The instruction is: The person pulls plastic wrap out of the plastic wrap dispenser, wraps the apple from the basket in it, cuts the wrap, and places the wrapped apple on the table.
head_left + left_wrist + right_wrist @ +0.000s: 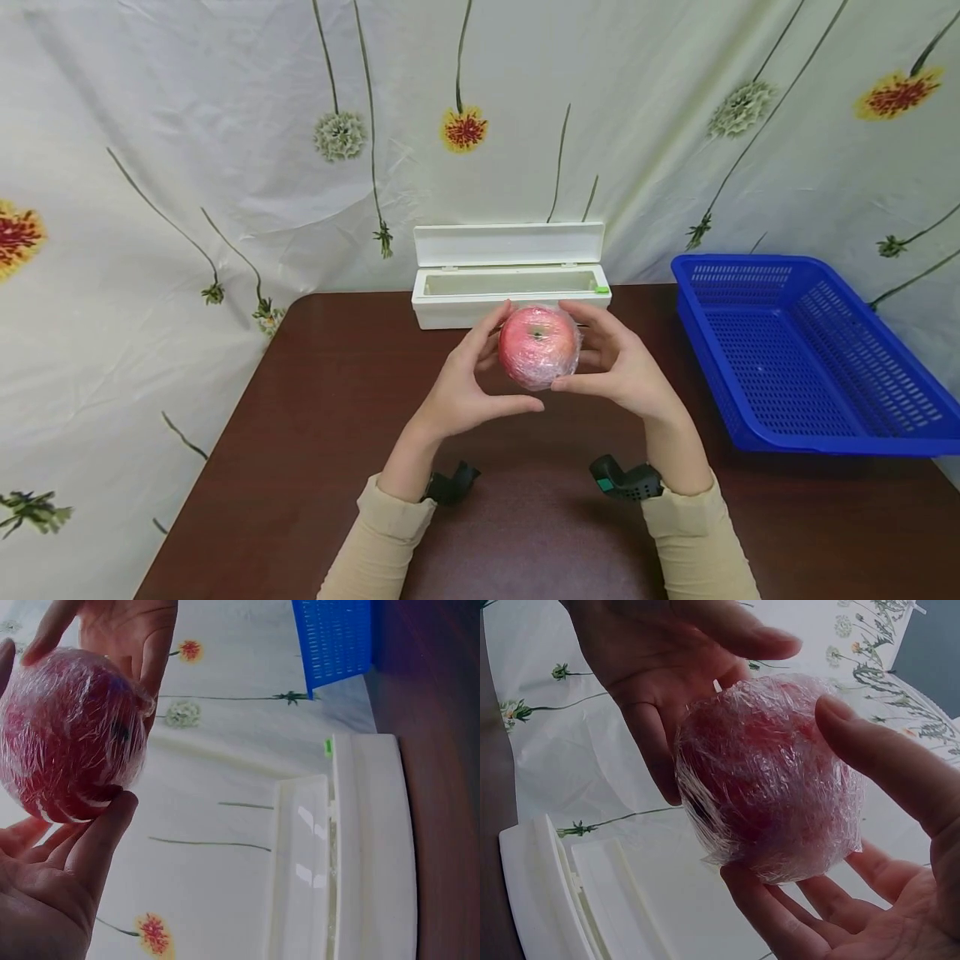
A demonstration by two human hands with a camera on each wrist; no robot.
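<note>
A red apple (534, 354) wrapped in clear plastic film is held up above the table, its stem end showing in the head view. My right hand (630, 367) grips it from the right; in the right wrist view the thumb lies on the wrapped apple (772, 780) and the fingers bend beneath it. On the other side, my left hand (467, 392) touches the fruit with its fingers, while its thumb stands out apart from it. Crinkled film covers the apple (71, 742) in the left wrist view too, with a loose edge near the right hand (127, 634).
Behind the hands a long white box (450, 314) stands at the table's back edge, its hinged lid (510, 245) raised. A blue plastic basket (795, 367) sits on the right of the dark brown table (300, 467). A flowered cloth (247, 100) hangs behind.
</note>
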